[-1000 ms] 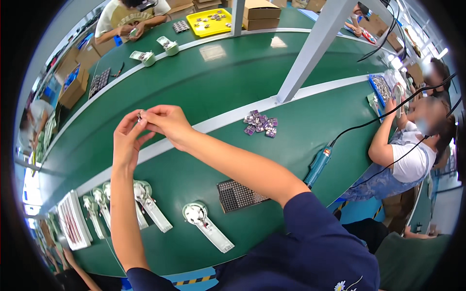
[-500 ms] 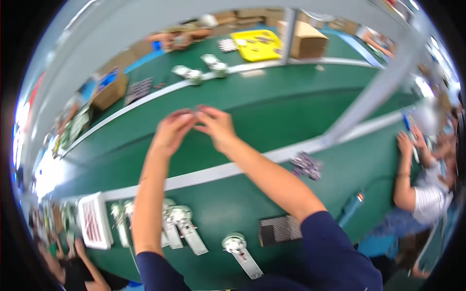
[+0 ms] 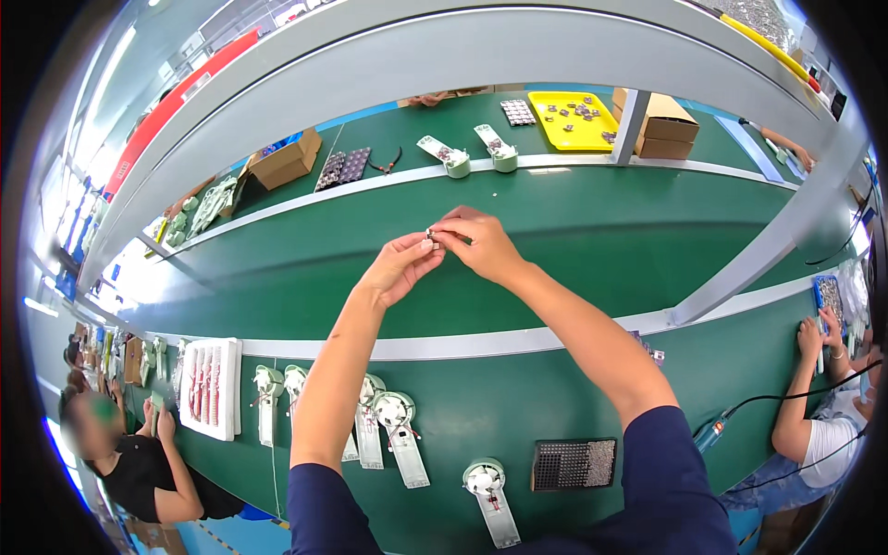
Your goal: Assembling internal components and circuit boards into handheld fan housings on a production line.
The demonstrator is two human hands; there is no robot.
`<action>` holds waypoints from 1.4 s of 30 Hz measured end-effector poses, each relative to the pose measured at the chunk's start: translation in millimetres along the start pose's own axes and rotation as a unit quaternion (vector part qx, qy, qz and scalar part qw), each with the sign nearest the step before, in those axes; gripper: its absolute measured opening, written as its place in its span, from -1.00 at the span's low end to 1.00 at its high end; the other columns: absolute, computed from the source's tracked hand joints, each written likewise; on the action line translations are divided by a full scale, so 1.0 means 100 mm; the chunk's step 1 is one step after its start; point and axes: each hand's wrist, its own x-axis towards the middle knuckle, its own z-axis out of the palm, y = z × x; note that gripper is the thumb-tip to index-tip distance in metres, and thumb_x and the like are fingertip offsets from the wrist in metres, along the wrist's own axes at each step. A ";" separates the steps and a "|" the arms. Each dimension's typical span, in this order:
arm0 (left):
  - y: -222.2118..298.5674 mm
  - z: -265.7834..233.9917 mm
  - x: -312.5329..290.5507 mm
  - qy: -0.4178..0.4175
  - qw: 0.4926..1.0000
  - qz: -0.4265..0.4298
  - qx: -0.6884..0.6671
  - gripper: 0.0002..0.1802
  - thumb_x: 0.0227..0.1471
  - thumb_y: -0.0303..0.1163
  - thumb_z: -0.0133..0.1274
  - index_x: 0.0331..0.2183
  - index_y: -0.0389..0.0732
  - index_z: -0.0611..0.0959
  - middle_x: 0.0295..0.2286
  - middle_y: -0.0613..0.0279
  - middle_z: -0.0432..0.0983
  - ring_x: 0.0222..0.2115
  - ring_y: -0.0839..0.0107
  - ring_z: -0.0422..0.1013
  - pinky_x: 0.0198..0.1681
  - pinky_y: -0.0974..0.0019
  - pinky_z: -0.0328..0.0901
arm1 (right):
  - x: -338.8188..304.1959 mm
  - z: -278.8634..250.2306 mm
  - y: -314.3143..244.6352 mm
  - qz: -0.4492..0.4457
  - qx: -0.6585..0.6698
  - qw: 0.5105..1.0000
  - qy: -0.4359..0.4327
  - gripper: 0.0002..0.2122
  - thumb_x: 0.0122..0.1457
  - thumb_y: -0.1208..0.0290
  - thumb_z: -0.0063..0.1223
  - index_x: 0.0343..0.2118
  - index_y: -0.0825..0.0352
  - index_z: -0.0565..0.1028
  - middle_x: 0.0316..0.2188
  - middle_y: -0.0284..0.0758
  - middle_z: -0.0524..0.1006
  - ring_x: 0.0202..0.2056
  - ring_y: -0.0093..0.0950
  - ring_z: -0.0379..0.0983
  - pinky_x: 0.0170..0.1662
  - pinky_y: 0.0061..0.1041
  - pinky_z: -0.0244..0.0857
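Observation:
Above the green belt in the middle, my left hand [image 3: 403, 266] and my right hand [image 3: 485, 244] meet at the fingertips. Both are closed in a pinch on a small dark and silver part [image 3: 431, 240], mostly covered by the fingers. Below my forearms, on the near bench, lie several pale green round fan units with long flat light handles, among them one fan unit [image 3: 396, 410] by my left forearm and a separate fan unit [image 3: 486, 481] closer to me. A black tray [image 3: 575, 464] filled with small metal pieces is left of my right sleeve.
A white foam tray [image 3: 233, 393] with red-wired parts sits at left. A teal power screwdriver [image 3: 710, 433] with a cord lies right. Beyond the belt are a yellow tray [image 3: 542, 106], cardboard boxes [image 3: 668, 125] and two fan units. Co-workers sit at both sides; a grey post [image 3: 768, 250] stands right.
The whole view has swung, so bench and trays appear farther right and lower. My hands stay together at the fingertips, and the small part between them now shows more sharply.

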 end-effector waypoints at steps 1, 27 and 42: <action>0.01 -0.01 0.01 0.000 1.000 0.001 0.001 -0.75 0.21 -0.51 0.19 -0.07 -0.35 0.66 -0.16 0.14 0.65 -0.14 0.38 0.60 0.04 0.36 0.54 | 0.00 0.04 0.02 -0.019 0.016 0.999 0.032 -0.87 0.18 0.56 0.26 -0.21 0.38 0.69 -0.26 -0.23 0.62 -0.32 -0.41 0.60 -0.27 -0.49 0.50; -0.66 0.81 -0.27 0.063 0.990 -0.123 -0.010 -0.87 0.21 -0.40 0.08 -0.23 -0.24 0.54 -0.46 0.20 0.48 -0.43 0.37 0.42 -0.23 0.25 0.41 | -1.14 -2.50 -0.25 0.346 -0.275 0.850 -0.287 -0.59 0.12 0.26 0.31 0.00 0.35 0.61 -0.23 -0.19 0.68 -0.24 -0.36 0.62 -0.10 -0.34 0.48; -1.30 1.54 -0.49 -0.008 0.977 -0.148 0.153 -0.78 0.31 -0.34 0.10 -0.13 -0.28 0.67 -0.59 0.41 0.42 -0.55 0.58 0.36 -0.42 0.45 0.35 | -1.71 -2.08 -0.77 0.329 -0.400 0.786 -0.338 -0.74 0.07 0.21 0.29 -0.21 0.18 0.62 -0.28 -0.32 0.61 -0.10 -0.25 0.50 -0.03 -0.19 0.38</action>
